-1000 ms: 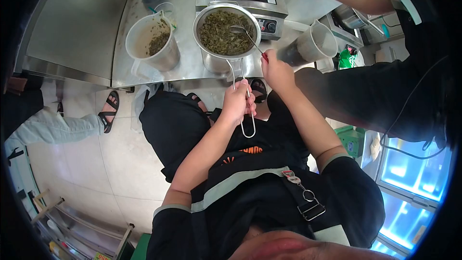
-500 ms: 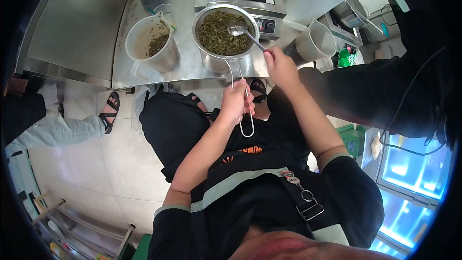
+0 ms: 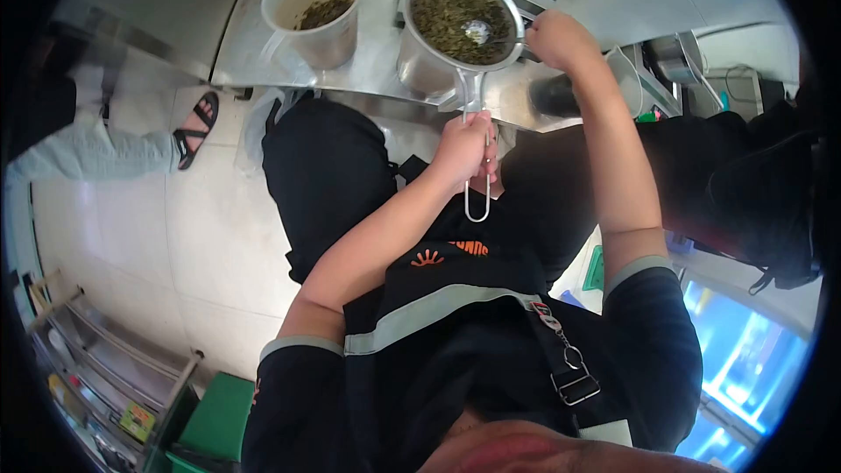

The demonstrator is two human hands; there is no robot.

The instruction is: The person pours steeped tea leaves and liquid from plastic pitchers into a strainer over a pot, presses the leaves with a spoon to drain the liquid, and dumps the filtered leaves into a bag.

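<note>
A worker's left hand (image 3: 467, 151) closes around the long wire handle (image 3: 477, 219) of a strainer (image 3: 470, 67), while the right hand (image 3: 565, 39), farther out, grips a metal spoon (image 3: 477, 31), its bowl at the wet green leaves (image 3: 447, 10). The strainer, just beyond the left hand, sits over a metal pot (image 3: 419, 70) on the steel desk (image 3: 377, 79). Left of both hands stands a leaf-flecked pitcher (image 3: 333, 50); farther left, another person's sandaled foot (image 3: 195, 130).
</note>
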